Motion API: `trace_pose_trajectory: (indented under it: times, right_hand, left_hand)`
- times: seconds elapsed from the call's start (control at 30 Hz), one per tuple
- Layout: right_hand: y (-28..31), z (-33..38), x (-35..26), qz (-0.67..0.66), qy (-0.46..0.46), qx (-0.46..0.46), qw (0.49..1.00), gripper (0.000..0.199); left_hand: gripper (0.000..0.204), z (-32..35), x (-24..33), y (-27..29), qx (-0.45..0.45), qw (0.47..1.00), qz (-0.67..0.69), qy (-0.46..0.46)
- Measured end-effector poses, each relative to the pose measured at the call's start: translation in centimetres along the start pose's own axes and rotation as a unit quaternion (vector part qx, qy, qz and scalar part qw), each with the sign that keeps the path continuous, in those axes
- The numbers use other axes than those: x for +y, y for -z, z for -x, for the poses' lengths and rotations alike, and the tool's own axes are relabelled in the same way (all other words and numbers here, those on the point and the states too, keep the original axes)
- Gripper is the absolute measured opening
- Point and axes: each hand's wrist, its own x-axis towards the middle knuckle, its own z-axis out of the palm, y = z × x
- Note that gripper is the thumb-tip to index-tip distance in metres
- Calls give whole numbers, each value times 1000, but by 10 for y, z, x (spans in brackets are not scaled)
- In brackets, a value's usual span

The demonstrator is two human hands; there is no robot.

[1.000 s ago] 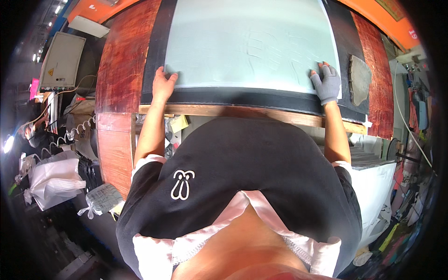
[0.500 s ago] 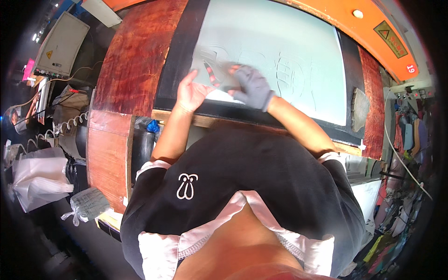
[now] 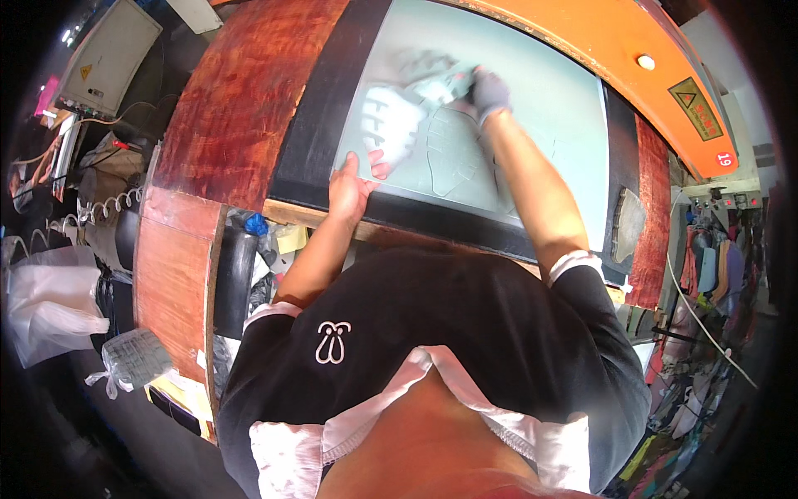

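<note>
A large pale, translucent sheet (image 3: 553,108) lies on the black work surface, with curved cut outlines in it. My right hand (image 3: 490,93), in a grey fingerless glove, is over the sheet's far middle. Its fingers are closed on a pale, slotted cut-out piece (image 3: 443,86), smeared by motion. To the left, a bright white shape with slots (image 3: 391,125) shows in the sheet; whether it is an opening or a loose piece I cannot tell. My bare left hand (image 3: 353,190) rests at the sheet's near left corner, thumb and fingers apart.
An orange machine beam (image 3: 598,50) arches across the far side. Reddish wooden boards (image 3: 241,100) flank the black surface. A grey flat piece (image 3: 628,224) lies at the right. At the left are a grey control box (image 3: 112,62) and plastic-wrapped bundles (image 3: 137,359). Clothing or fabric (image 3: 719,270) hangs far right.
My right hand has moved away from me and to the right, and now grips a cut-out piece. My left hand has shifted slightly nearer me. The white slotted shape now shows.
</note>
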Motion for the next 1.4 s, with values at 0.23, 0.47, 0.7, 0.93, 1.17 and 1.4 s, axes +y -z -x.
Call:
trace_pose_trajectory:
  times: [0.23, 0.47, 0.7, 0.93, 1.17, 1.4]
  right_hand:
    - [101, -38, 64, -531, -158, 243, 796, 37]
    - [46, 98, 4, -190, 90, 52, 976, 31]
    - [3, 164, -29, -314, 217, 146, 913, 26]
    - [9, 129, -1, -559, -82, -31, 824, 29]
    - [-12, 36, 46, -92, 14, 138, 986, 31]
    - [33, -7, 77, -642, -285, 133, 699, 33]
  left_hand:
    - [48, 5, 9, -8, 15, 996, 83, 30]
    - [54, 17, -26, -40, -131, 931, 212, 266]
    - [37, 5, -52, -57, -178, 958, 96, 205]
    - [52, 13, -46, -73, -160, 977, -23, 141]
    - [49, 18, -46, -71, -111, 983, -77, 128]
    - [46, 27, -49, -63, -103, 983, -51, 143]
